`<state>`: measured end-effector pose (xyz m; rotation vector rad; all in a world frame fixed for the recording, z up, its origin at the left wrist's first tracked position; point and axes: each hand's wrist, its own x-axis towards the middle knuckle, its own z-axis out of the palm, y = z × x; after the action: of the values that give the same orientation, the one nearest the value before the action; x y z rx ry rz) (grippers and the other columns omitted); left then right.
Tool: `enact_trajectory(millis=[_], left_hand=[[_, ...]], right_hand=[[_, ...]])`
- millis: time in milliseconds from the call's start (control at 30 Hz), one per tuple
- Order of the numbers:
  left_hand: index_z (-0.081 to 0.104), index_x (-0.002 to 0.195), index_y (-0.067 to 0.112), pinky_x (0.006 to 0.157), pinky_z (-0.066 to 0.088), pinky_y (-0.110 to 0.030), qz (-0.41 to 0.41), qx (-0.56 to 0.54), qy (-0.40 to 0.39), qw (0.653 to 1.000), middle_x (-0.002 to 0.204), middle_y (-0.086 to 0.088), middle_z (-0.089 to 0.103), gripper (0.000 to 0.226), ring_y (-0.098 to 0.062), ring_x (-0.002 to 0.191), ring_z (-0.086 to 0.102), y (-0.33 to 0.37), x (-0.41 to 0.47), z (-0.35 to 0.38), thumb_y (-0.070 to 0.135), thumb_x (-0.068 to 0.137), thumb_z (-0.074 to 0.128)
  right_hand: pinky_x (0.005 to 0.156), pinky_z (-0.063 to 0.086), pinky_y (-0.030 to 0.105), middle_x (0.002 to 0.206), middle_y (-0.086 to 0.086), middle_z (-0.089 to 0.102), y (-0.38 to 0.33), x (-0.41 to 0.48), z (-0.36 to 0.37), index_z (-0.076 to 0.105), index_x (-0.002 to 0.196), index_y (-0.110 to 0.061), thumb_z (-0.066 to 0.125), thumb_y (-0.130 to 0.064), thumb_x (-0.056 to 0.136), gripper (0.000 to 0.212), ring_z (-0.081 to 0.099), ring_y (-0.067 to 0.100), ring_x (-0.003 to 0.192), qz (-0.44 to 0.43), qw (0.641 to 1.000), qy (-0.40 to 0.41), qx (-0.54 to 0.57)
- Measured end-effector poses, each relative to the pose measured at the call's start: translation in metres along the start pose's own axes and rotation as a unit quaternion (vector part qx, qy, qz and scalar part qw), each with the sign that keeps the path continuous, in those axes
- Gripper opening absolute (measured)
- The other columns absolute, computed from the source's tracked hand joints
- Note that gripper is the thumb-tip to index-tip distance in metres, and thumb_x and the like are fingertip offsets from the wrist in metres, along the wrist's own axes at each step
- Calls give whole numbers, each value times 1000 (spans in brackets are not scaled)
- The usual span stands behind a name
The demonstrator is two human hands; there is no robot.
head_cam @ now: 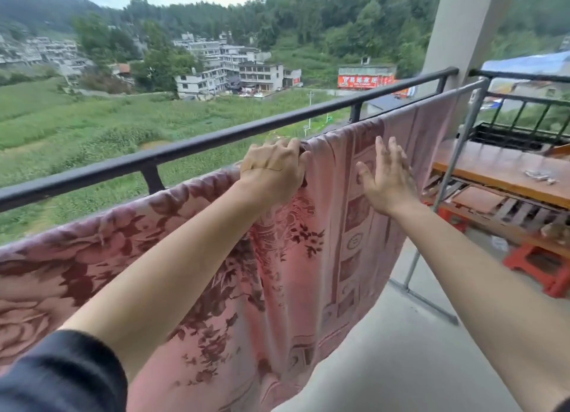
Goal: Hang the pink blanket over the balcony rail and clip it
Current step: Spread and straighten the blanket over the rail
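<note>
The pink blanket (287,257) hangs draped over a thin grey metal bar (438,98) that runs just inside the black balcony rail (216,138) and parallel to it, its long axis rising from the lower left toward the upper right. The cloth looks soft and plush, with dark red flowers across the left part and a border of small squares running down the right part; it falls in loose folds toward the pale concrete floor (401,350). The left hand (274,164) is clenched on a bunched fold of the blanket at the top of the bar, a strip of plaster across its back. The right hand (387,177) is open with fingers spread, palm toward the hanging cloth, and whether it touches cannot be told. At the right, close behind the bar's upright leg, stands a worn wooden table (499,171) with small metal pieces on it, and a red plastic stool (539,266) sits below. A pale square pillar (456,25) rises behind the rail.
</note>
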<state>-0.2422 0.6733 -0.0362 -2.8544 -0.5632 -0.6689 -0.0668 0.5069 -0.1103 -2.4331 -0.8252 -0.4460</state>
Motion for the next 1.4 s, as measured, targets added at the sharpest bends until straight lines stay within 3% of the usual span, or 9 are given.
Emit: enact_trajectory(millis=[233,400,700,967,1067,1133,1200,1333,1400], left_hand=[[57,115,13,75,40,-39,-51,8,12,999,111,-10,64,44,-30,96,60,80,84,42,44,102,29],[54,125,11,92,40,-47,-81,69,0,994,122,-12,60,50,-32,108,56,155,149,74,46,100,30],[40,145,9,104,34,-52,-134,55,-15,989,141,-12,50,57,-33,125,47,253,255,120,45,102,28],[58,117,14,86,45,-43,-97,65,46,992,116,-7,65,44,-28,100,61,326,358,170,44,103,29],[62,106,14,78,46,-39,-92,61,76,991,106,-6,68,40,-27,90,62,348,399,190,38,103,30],[61,95,15,68,47,-36,-86,42,78,992,94,-4,67,31,-26,78,61,364,431,202,29,102,34],[57,85,17,60,46,-34,-86,13,61,994,83,-1,64,24,-24,68,59,377,462,211,21,99,38],[52,71,18,57,51,-34,-86,-14,53,995,64,0,57,25,-23,56,56,404,513,224,17,95,44],[51,68,17,51,50,-33,-81,-10,63,995,58,1,52,29,-21,50,53,421,529,230,16,96,45]], right_hand=[[119,16,49,165,11,11,121,60,-7,13,158,-21,32,-56,100,70,13,30,151,33,999,-8,22],[119,22,45,159,15,28,220,110,-21,24,155,-13,39,-52,100,70,24,30,147,13,998,-39,57],[119,22,45,160,13,26,350,218,-57,21,156,-15,45,-54,98,74,26,30,147,41,985,-108,132],[102,36,31,146,7,50,402,342,-27,41,148,-14,47,-42,101,55,49,23,131,71,955,-87,276],[105,42,41,137,6,57,413,387,-5,51,139,-17,45,-52,98,54,53,25,125,39,951,-91,291],[82,55,37,118,1,68,423,416,6,61,122,-21,50,-51,96,41,66,21,106,23,932,-116,342],[59,52,24,97,-4,74,438,438,13,65,106,-24,59,-45,95,24,72,9,82,27,897,-156,413],[61,45,26,79,-7,69,474,467,23,65,98,-23,70,-39,90,18,60,10,67,23,831,-237,502],[52,43,17,68,-12,67,494,475,22,67,89,-21,70,-33,90,12,58,3,57,21,810,-222,543]])
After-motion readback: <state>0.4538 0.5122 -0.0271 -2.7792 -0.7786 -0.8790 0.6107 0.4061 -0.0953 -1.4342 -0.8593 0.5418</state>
